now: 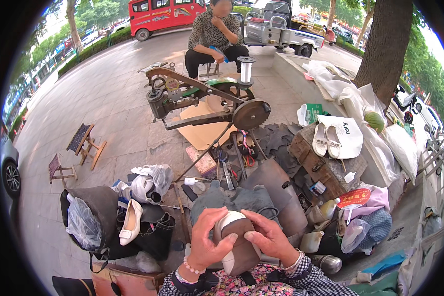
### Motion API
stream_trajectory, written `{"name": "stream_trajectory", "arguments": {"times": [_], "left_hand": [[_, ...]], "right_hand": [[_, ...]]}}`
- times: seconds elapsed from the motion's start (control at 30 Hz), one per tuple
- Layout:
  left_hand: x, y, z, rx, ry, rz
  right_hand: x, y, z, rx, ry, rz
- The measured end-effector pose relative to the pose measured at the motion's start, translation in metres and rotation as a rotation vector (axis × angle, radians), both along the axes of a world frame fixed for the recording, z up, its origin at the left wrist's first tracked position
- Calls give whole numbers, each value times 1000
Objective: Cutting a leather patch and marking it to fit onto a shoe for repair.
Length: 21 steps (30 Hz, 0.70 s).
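Both of my hands hold a white shoe [230,219] with a brown patch of material laid over it [241,244], low in the middle of the head view. My left hand [207,237] grips it from the left, thumb pressing on the brown patch. My right hand [269,237] grips it from the right, thumb also on the patch. The shoe rests over my lap above a floral sleeve.
A hand-cranked shoe-stitching machine [207,101] with a thread spool [245,69] stands ahead. Tools [229,165] lie on the ground before it. A white pump [130,222] rests on a black bag at left. White sandals [325,140] sit on a box at right. A seated person [214,37] waits beyond; two small stools [86,143] stand left.
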<state>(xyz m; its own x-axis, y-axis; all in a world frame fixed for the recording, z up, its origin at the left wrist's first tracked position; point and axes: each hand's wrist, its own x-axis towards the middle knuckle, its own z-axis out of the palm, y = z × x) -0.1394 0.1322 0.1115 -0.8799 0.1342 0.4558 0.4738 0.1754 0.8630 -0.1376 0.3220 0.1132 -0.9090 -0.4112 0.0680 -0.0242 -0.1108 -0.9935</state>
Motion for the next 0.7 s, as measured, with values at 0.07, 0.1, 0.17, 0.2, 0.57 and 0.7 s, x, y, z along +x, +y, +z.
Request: {"name": "stream_trajectory", "arguments": {"times": [0.07, 0.1, 0.17, 0.2, 0.57, 0.7], "left_hand": [[0, 1, 0, 16, -8, -16], [1, 0, 0, 14, -10, -13], [2, 0, 0, 8, -23, -5], [2, 0, 0, 8, -24, -5], [1, 4, -1, 64, 10, 50], [1, 4, 0, 52, 20, 53]], "right_hand": [[-1, 1, 0, -3, 10, 2], [-2, 1, 0, 28, 45, 4], [-2, 1, 0, 60, 81, 6], [-2, 1, 1, 64, 81, 10], [1, -1, -1, -33, -28, 10], [2, -2, 2, -54, -44, 4]]}}
